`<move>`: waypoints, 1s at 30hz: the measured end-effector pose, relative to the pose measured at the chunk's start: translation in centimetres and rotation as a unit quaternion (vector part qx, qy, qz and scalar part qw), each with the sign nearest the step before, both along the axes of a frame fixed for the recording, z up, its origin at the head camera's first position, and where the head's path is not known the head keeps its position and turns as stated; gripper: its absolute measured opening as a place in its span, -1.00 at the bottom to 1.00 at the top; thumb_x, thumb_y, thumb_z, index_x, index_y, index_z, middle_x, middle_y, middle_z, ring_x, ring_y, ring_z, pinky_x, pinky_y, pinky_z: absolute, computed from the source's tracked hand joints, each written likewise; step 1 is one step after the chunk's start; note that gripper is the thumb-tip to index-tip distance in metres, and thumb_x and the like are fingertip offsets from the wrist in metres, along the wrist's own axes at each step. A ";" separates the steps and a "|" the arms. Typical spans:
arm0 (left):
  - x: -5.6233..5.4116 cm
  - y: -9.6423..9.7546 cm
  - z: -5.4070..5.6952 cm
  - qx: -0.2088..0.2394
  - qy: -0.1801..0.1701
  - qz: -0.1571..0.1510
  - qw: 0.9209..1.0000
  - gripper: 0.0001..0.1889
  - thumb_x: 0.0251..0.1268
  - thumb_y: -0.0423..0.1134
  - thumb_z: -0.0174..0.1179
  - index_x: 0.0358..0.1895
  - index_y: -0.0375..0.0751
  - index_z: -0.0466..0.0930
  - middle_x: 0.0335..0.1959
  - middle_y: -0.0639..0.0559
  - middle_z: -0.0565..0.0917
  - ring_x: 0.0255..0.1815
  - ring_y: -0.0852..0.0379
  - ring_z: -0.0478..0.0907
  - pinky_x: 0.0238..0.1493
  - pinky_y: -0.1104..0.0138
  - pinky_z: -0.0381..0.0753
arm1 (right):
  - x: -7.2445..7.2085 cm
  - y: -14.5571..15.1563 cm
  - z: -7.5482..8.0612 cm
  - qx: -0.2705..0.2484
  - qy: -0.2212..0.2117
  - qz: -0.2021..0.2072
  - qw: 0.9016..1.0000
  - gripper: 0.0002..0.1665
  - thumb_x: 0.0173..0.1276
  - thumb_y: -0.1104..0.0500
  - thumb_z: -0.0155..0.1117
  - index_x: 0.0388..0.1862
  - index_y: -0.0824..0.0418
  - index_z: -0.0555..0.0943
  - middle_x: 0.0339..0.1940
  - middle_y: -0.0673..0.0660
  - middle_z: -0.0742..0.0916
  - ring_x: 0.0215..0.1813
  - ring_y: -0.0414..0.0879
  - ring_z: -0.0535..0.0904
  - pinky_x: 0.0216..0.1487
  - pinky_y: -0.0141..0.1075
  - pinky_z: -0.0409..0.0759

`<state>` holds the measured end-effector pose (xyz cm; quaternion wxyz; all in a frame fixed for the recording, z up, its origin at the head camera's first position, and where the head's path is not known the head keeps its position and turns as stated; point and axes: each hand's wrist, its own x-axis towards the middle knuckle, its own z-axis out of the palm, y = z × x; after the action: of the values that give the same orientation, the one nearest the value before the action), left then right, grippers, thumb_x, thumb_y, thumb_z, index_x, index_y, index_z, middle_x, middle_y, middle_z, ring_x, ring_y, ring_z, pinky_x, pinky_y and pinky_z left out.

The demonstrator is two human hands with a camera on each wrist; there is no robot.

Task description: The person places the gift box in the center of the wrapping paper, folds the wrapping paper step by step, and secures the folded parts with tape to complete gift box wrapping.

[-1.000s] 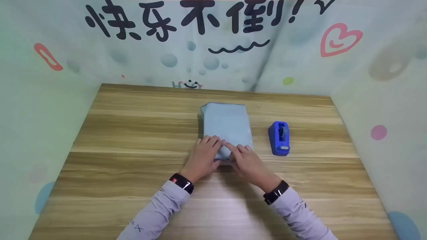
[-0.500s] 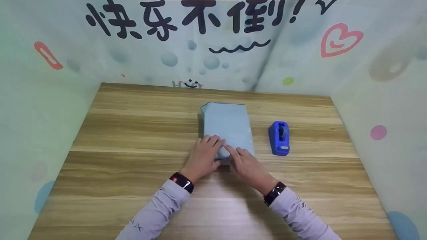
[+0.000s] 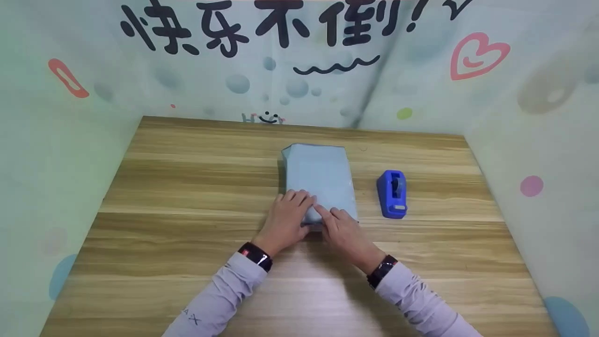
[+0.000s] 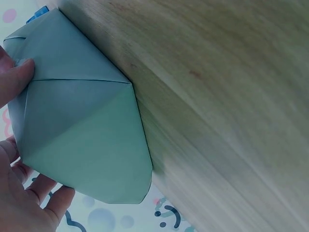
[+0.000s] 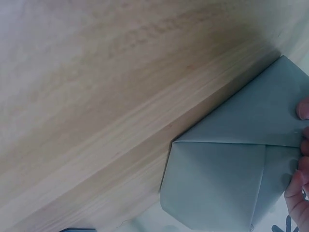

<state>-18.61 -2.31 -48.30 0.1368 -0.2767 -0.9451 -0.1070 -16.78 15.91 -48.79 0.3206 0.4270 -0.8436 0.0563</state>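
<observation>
A box wrapped in light blue paper (image 3: 318, 173) lies on the wooden table, its near end turned toward the person. Folded paper flaps (image 4: 72, 53) with crease lines cover that end in the left wrist view. My left hand (image 3: 284, 217) holds the near left part of the box, fingers on top and thumb against the folded end. At the near edge, my right hand (image 3: 348, 238) grips the paper, its index finger reaching toward the left fingertips. In the right wrist view, the right fingers (image 5: 298, 193) show only at the frame's edge.
A blue tape dispenser (image 3: 392, 194) stands on the wooden table (image 3: 187, 187) to the right of the box. Printed cloth walls (image 3: 299, 89) enclose the table at the back and both sides.
My right hand has shifted slightly, with its wrist a little to the left and its fingers more curled. The left hand, box and tape dispenser have stayed in place.
</observation>
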 end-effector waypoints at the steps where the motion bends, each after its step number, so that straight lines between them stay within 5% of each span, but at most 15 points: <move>1: 0.0 0.0 0.0 0.000 0.001 0.000 1.000 -0.34 -0.09 0.03 0.37 0.16 -0.06 0.43 0.07 0.04 0.51 0.05 0.04 0.40 -0.09 0.21 0.42 | 0.0 0.0 0.0 0.002 0.003 0.000 1.000 -0.22 -0.11 0.32 0.41 0.15 0.42 0.33 0.01 0.13 0.55 -0.32 -0.04 0.44 -0.32 -0.29 0.48; 8: 0.0 0.0 -0.1 -0.002 -0.001 -0.003 1.000 -0.35 -0.03 0.05 0.34 0.18 -0.04 0.41 0.08 0.04 0.49 0.04 0.04 0.39 -0.14 0.24 0.40 | -0.1 -0.1 -0.1 -0.023 -0.021 -0.019 0.999 -0.32 0.01 0.30 0.38 0.13 0.40 0.34 -0.30 0.13 0.60 -0.32 -0.04 0.48 -0.28 -0.28 0.54; 19: 0.0 0.0 -0.2 -0.006 0.004 -0.002 1.000 -0.36 -0.01 0.06 0.32 0.18 -0.04 0.40 0.07 0.04 0.49 0.05 0.05 0.38 -0.14 0.24 0.39 | -0.1 -0.1 0.5 0.018 -0.085 -0.048 0.995 -0.38 0.16 0.23 0.32 0.15 0.38 0.30 -0.29 0.16 0.62 -0.27 -0.04 0.54 -0.19 -0.27 0.57; 24: 0.0 0.1 -0.2 -0.015 0.002 0.000 1.000 -0.39 0.09 0.15 0.24 0.19 -0.02 0.39 0.08 0.05 0.48 0.05 0.05 0.37 -0.13 0.25 0.39 | -0.6 0.2 1.4 -0.008 -0.181 -0.083 0.980 -0.33 0.17 0.16 0.35 0.17 0.33 0.28 -0.20 0.24 0.67 -0.17 0.03 0.62 -0.10 -0.19 0.61; 30: 0.0 0.0 -0.3 -0.017 0.017 -0.005 1.000 -0.39 0.08 0.16 0.24 0.17 -0.04 0.40 0.07 0.04 0.48 0.06 0.05 0.37 -0.11 0.22 0.39 | -1.4 0.6 2.7 -0.063 -0.272 -0.093 0.956 -0.30 0.11 0.15 0.41 0.15 0.29 0.29 -0.52 0.08 0.61 -0.48 -0.07 0.52 -0.38 -0.21 0.54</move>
<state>-18.61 -2.36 -48.59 0.1476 -0.2851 -0.9431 -0.0868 -18.21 16.47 -46.08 0.1096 0.2944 -0.9295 0.1933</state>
